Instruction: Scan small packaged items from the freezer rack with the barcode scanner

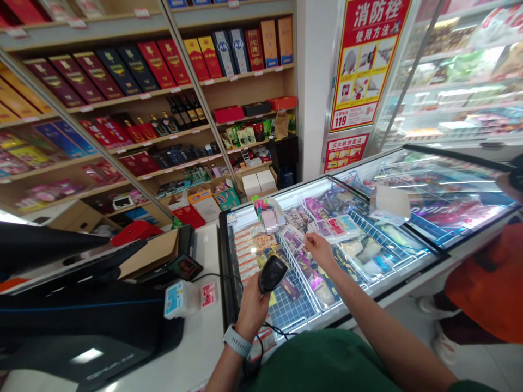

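Note:
My left hand, with a pale watch on the wrist, is wrapped round a black barcode scanner. Its head points up over the glass freezer top. To the right, my right hand pinches the edge of a purple-and-white pack above the freezer glass. Further right, more flat packs in purple, red and blue lie in a row on the glass. Behind the scanner sits a bright pink and green item, partly blurred.
A chest freezer fills the middle. White box stands on its glass. Plastic packs sit on the white counter beside a black monitor. A person in orange stands at right. Shelves rise behind.

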`<state>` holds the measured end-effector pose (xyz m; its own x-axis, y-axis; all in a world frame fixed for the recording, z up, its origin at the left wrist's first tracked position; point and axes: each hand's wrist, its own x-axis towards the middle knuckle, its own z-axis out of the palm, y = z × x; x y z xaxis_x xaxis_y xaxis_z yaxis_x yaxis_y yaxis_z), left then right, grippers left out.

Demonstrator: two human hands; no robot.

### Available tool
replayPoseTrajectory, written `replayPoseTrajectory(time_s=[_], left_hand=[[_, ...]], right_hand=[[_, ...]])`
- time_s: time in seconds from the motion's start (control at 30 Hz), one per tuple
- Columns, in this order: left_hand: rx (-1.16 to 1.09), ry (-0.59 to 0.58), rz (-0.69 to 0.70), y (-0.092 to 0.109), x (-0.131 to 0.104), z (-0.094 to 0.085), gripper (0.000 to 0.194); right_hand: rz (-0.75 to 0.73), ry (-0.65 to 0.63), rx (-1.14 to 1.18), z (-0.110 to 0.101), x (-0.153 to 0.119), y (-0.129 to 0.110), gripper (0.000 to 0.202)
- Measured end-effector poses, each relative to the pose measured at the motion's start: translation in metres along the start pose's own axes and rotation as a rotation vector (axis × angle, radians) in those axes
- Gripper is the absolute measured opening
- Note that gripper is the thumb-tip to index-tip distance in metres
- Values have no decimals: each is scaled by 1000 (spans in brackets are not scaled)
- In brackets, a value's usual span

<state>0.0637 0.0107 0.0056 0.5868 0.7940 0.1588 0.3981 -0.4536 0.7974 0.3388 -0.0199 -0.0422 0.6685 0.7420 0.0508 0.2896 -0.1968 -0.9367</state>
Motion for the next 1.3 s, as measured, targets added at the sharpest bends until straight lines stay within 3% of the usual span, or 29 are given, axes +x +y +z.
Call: replayPoseTrajectory(time_s=[0.93,1.07,1.3], left_hand=[[-56,20,-6,3,-6,-5,43],[-98,26,-18,3,-9,-8,46],[-211,42,-70,3,-16,-16,43]], right_hand=[[87,-71,137,19,-2,0,16],[168,-116,210,38,-4,-2,11],[352,-346,309,107,-30,-15,13]])
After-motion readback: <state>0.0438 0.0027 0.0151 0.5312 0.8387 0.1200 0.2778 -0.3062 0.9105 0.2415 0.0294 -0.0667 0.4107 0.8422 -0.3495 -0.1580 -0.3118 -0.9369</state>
